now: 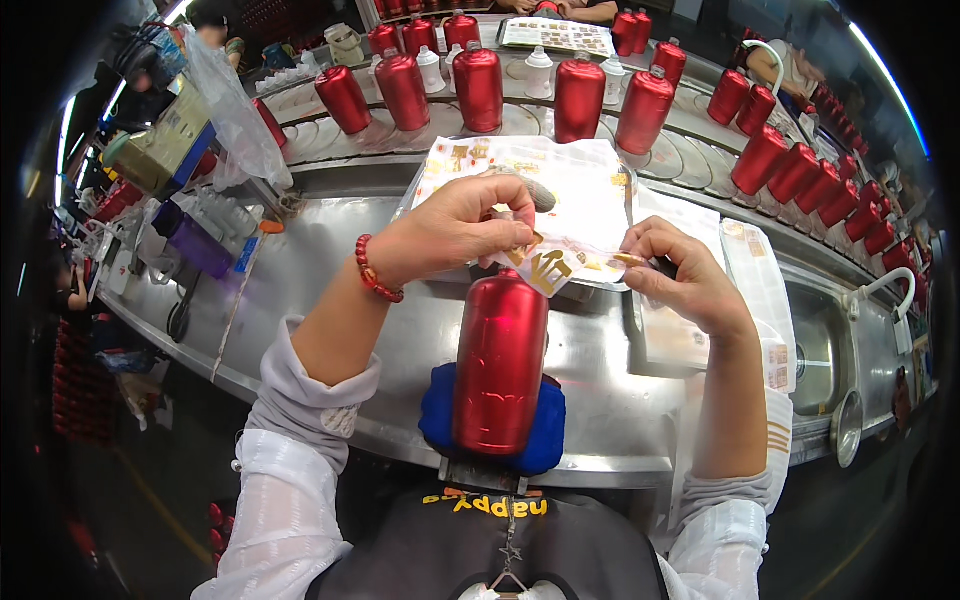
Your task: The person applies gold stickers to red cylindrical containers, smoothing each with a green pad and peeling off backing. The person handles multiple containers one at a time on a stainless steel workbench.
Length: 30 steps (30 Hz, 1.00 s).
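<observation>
Between my hands hangs a thin, clear-white decal film with gold print. My left hand, with a red bead bracelet at the wrist, pinches its left end between thumb and fingers. At the other end, the thumb and forefinger of my right hand are closed on a gold-printed edge. Just below the film a glossy red bottle rests on a blue cloth pad, its neck mostly hidden behind the film and my left hand. Beyond my hands lie white sheets with gold prints, with a grey oval object on them.
Red bottles and white bottle-shaped pieces stand along the conveyor at the back. More printed sheets hang at the right, beside a metal sink. A purple bottle is at the left. Other people work nearby.
</observation>
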### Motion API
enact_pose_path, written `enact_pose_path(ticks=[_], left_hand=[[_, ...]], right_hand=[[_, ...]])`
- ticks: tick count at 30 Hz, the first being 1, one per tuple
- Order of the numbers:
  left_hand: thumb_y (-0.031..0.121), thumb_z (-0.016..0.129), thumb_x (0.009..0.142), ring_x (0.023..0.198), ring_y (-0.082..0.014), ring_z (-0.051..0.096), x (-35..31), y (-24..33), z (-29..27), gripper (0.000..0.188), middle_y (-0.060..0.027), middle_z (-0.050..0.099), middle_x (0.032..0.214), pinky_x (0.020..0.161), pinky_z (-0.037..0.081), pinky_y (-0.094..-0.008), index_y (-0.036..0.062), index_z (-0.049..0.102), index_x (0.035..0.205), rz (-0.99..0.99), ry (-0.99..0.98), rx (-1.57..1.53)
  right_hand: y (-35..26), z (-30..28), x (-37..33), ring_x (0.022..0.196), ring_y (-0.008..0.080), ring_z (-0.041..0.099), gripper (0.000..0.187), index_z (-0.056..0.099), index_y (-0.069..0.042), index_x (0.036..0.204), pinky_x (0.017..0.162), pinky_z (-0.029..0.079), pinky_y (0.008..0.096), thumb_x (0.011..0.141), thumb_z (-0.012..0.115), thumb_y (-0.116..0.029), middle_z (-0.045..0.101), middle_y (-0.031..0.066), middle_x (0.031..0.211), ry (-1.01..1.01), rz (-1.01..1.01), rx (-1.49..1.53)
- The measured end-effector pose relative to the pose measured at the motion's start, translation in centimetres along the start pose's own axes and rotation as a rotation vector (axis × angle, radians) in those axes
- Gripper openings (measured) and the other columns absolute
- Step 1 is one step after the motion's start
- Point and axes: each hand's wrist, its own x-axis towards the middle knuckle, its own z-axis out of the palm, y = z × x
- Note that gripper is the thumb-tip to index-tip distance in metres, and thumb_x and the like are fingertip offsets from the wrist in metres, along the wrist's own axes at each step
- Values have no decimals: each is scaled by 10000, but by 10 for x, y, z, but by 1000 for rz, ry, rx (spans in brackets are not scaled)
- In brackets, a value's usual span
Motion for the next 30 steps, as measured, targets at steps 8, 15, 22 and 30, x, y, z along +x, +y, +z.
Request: enact_pose_path(ticks=[8, 15, 22, 30], left_hand=[[166, 652, 967, 631, -7, 481, -61, 0, -3, 125, 38, 573, 784, 533, 387, -188, 58, 600, 932, -136, -2, -59], [176, 651, 956, 657, -40, 493, -124, -18, -13, 127, -22, 633, 948, 590, 397, -193, 62, 596, 946, -276, -29, -59], [271, 670, 924, 1163, -168, 520, -141, -24, -2, 334, -76, 625, 1148, 992, 392, -307, 55, 620, 1174, -15, 288, 621], [267, 717, 851, 1037, -313, 560, -87, -20, 104, 222, -131, 606, 970, 965, 369, -446, 99, 630, 966, 380, 439, 934]], right_hand=[[-12, 30, -29, 918, 202, 599, 81, 619, 9, 864, 802, 504, 331, 842, 695, -11, 585, 86, 1023, 23, -140, -196], [-7, 70, -50, 967, 255, 584, 75, 630, -3, 874, 875, 474, 348, 830, 689, -14, 599, 97, 1026, -7, -200, -245], [-3, 90, -58, 941, 150, 543, 49, 611, -2, 877, 799, 443, 271, 865, 656, 13, 570, 75, 1057, 28, -191, -190], [-19, 96, -56, 1004, 168, 546, 161, 631, 20, 999, 900, 445, 282, 882, 693, -72, 573, 82, 1106, 76, -254, -101]])
